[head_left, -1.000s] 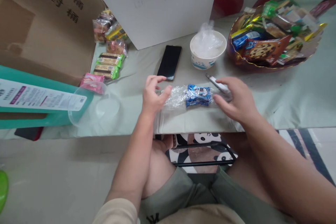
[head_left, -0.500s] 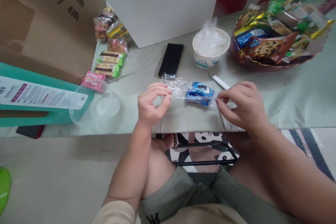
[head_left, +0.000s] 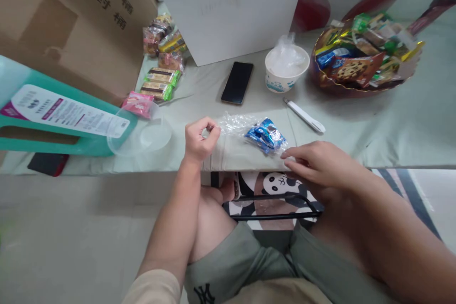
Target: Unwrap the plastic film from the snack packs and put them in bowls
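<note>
A clear plastic bag [head_left: 235,123] with blue snack packets [head_left: 266,135] gathered in its right end lies near the table's front edge. My left hand [head_left: 202,138] is closed, pinching the bag's left end between thumb and curled fingers. At the bag's right corner, my right hand [head_left: 317,161] has its thumb and fingertips slightly apart, close beside or just touching the plastic. Beyond that hand rests a white-handled utility knife or peeler [head_left: 304,116]; its exact kind is unclear.
Behind the bag are a black phone [head_left: 237,82], a paper bowl [head_left: 283,80] holding crumpled plastic, and a basket [head_left: 359,89] of snacks. Wrapped snacks [head_left: 158,83], a clear plastic tub [head_left: 156,135] and a green jug [head_left: 89,145] stand left. Boxes [head_left: 231,14] line the back.
My right fingers have parted from their pinch on the bag's corner and moved slightly down. My left hand has tightened and shifted slightly left. The blue packets have tilted and the view has shifted.
</note>
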Demonstrator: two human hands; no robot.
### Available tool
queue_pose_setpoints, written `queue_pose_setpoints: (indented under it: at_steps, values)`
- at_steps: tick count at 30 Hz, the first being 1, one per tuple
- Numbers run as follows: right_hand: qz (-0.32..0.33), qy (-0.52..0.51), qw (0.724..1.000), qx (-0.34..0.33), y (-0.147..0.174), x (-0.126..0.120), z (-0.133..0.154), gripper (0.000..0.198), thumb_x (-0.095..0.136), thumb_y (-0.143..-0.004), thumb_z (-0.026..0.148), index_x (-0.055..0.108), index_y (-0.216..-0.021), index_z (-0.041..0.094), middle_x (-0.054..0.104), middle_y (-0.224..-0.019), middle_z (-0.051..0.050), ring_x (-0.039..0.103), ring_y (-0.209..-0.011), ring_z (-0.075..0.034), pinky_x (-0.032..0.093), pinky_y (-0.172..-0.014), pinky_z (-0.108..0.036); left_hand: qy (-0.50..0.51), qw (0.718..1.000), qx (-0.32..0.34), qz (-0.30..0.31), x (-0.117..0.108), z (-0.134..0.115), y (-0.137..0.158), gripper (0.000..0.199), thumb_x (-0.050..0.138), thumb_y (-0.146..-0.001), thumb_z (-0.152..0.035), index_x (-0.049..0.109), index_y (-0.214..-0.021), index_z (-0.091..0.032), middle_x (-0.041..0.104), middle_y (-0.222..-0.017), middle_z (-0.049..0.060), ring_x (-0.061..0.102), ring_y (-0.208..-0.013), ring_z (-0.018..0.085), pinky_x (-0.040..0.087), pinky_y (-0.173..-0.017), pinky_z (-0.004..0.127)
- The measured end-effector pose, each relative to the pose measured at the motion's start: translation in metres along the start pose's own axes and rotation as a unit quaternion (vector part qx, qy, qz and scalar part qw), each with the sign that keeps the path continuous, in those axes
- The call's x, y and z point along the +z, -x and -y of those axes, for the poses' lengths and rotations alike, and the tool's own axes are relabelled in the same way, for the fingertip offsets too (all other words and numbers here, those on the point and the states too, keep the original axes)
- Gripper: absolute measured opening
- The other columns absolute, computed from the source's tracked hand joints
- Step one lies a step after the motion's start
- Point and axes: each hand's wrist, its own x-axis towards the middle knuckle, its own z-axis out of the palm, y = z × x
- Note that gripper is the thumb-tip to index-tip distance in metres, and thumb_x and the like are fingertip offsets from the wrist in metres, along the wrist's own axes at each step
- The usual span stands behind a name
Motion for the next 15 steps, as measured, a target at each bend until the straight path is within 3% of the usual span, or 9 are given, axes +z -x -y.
queue_pose_setpoints:
  at_steps: [3,5,7,10,13,15]
  values:
    - [0.097,-0.073,0.992,-0.009,0.003,-0.005,0.007,0.034,0.048,-0.099,0.044,0.077,-0.095,0.026,0.071,-0.065,-0.001,0.061,-0.056,-0.015,0.04,-0.057,-0.028,0.037,0.999,-0.02,0.028,-0.001,0.004,0.001,0.016,0.06,-0.07,-0.028,0.057,-0.055,-0.022,0.053,-0.054,-0.001,0.047,-0.054,0.014,0.039,-0.058,0.03]
    - [0.122,-0.119,0.985,-0.007,0.002,-0.004,0.008,0.05,0.04,-0.102,0.053,0.075,-0.083,0.024,0.07,-0.064,-0.003,0.062,-0.057,-0.016,0.043,-0.056,-0.029,0.092,0.994,-0.034,0.045,-0.001,0.005,0.001,0.021,0.055,-0.073,-0.032,0.06,-0.056,-0.022,0.058,-0.055,0.002,0.053,-0.056,0.016,0.041,-0.059,0.031]
    - [0.105,-0.137,0.985,0.013,0.001,0.001,0.007,0.062,0.034,-0.103,0.059,0.07,-0.068,0.022,0.07,-0.062,-0.005,0.063,-0.056,-0.017,0.045,-0.056,-0.03,0.121,0.991,-0.043,0.036,0.0,0.005,0.001,0.031,0.051,-0.079,-0.038,0.061,-0.055,-0.022,0.06,-0.055,0.003,0.055,-0.057,0.017,0.042,-0.059,0.031]
    - [0.084,-0.112,0.99,0.014,-0.001,0.011,0.005,0.055,0.042,-0.102,0.052,0.065,-0.062,0.023,0.069,-0.062,-0.006,0.063,-0.055,-0.018,0.043,-0.054,-0.031,0.059,0.996,-0.065,-0.004,0.004,0.005,-0.003,0.037,0.056,-0.084,-0.039,0.057,-0.052,-0.021,0.055,-0.052,0.001,0.05,-0.055,0.014,0.04,-0.06,0.028]
    - [0.085,-0.052,0.995,-0.002,-0.003,0.013,0.006,0.039,0.05,-0.098,0.037,0.068,-0.067,0.024,0.07,-0.064,-0.003,0.061,-0.055,-0.017,0.035,-0.053,-0.03,0.012,0.994,-0.108,0.014,0.008,0.012,-0.01,0.024,0.065,-0.08,-0.035,0.058,-0.062,-0.021,0.054,-0.058,-0.002,0.048,-0.058,0.012,0.039,-0.059,0.025]
    - [0.019,-0.024,0.999,0.026,-0.006,0.011,0.009,0.029,0.05,-0.096,0.037,0.072,-0.081,0.026,0.069,-0.066,-0.002,0.06,-0.056,-0.017,0.033,-0.054,-0.03,0.006,0.992,-0.117,0.052,0.01,0.019,-0.015,0.014,0.07,-0.075,-0.033,0.063,-0.075,-0.021,0.061,-0.073,0.0,0.053,-0.067,0.013,0.041,-0.061,0.024]
